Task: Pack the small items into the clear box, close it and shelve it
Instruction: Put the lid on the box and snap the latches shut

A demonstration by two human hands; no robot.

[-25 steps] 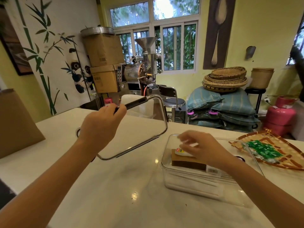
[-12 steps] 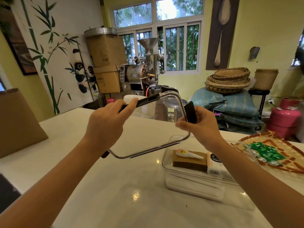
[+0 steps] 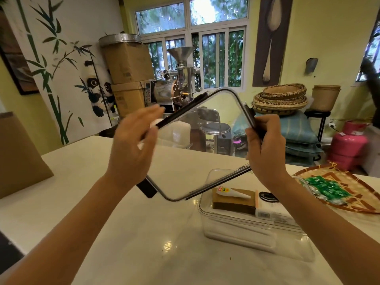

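I hold the clear lid, with its black latches, up in the air and tilted above the white counter. My left hand grips its left edge and looks blurred. My right hand grips the latch on its right edge. Below the lid, the clear box stands open on the counter at the right. Inside lie a brown flat pack, a small white tube on top of it, a black round item and a white labelled pack.
A woven tray with green packets lies at the right end of the counter. A brown paper bag stands at the left. A white block sits at the counter's far edge. Chairs, cushions and a pink gas cylinder stand beyond.
My right hand left the box and took hold of the lid's right latch. Both hands have raised the lid and tilted it more upright, shifting it right over the box.
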